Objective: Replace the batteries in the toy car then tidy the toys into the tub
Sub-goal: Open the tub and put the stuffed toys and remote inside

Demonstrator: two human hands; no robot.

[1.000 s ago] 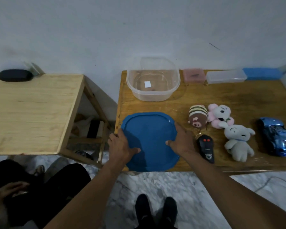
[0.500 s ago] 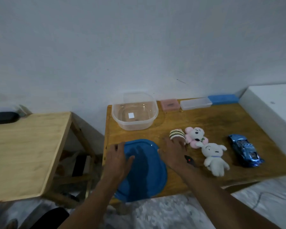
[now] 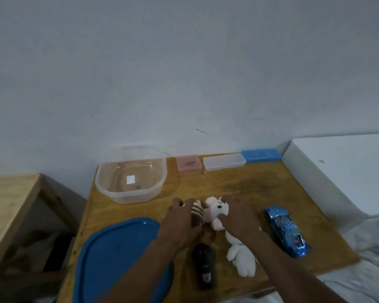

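Both hands off the round blue plastic lid point(image 3: 120, 254) now, moved right to the plush toys. Left hand point(image 3: 179, 224) curls its fingers over the brown striped plush point(image 3: 197, 212); right hand point(image 3: 239, 217) fingers close on the pink-and-white plush point(image 3: 217, 212) (grip not firm yet, I'd say). Clear plastic tub point(image 3: 130, 173) sits open and empty at the rear of the wooden surface point(image 3: 239, 184). Shiny blue toy car point(image 3: 287, 230) untouched at right, so tidying seems to start w/ batteries not done.
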